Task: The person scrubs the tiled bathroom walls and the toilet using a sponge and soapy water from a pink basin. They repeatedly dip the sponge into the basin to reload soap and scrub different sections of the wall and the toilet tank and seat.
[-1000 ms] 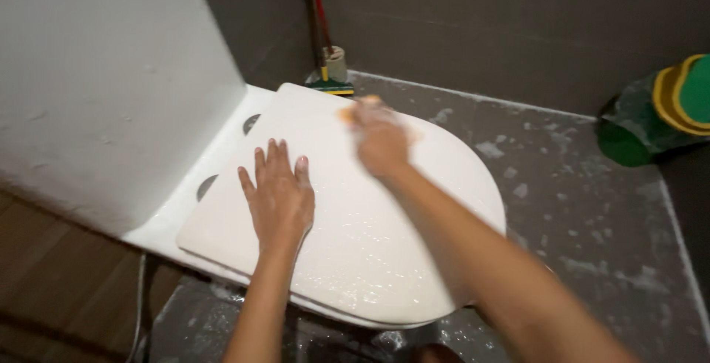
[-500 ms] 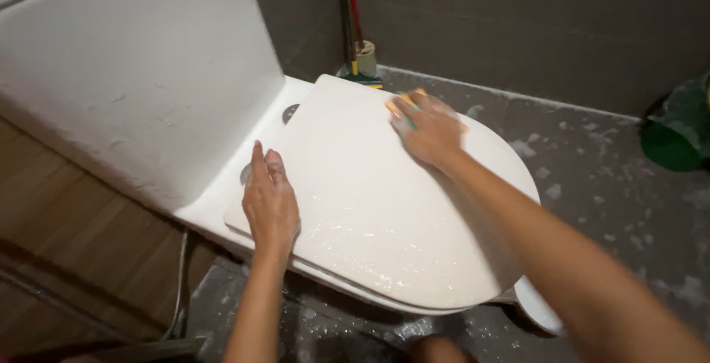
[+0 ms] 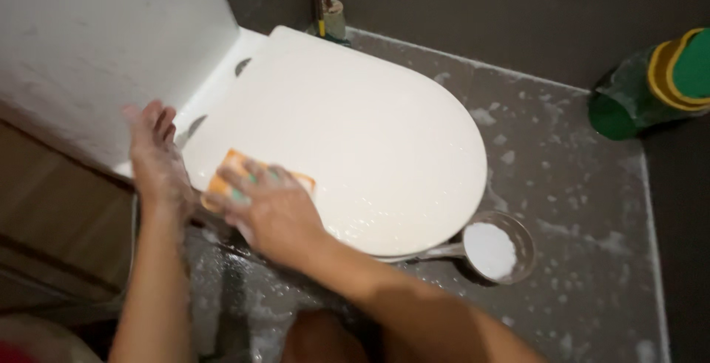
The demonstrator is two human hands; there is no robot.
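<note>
**Sponge pressed on wet toilet lid, near edge, lower left of frame**

The right hand (image 3: 270, 211) is closed over an orange rectangular sponge with a green scouring face (image 3: 235, 178), fingers pressing it flat against the near left edge of the closed, glossy white oval toilet lid (image 3: 355, 133); the flat grip puts the sponge's full face on the surface. The left hand (image 3: 157, 157) is open, fingers spread, holding nothing, at the lid's left rim beside the sponge, apparently steadying. The lid is beaded with water.

At lower right, a small clear round bowl of white powder (image 3: 494, 248) sits on the grey, foam-flecked floor (image 3: 584, 207), touching the lid's edge, within reach. At upper right, a green cylindrical container with yellow bands (image 3: 651, 85) lies against the dark wall; any label is unreadable.
</note>
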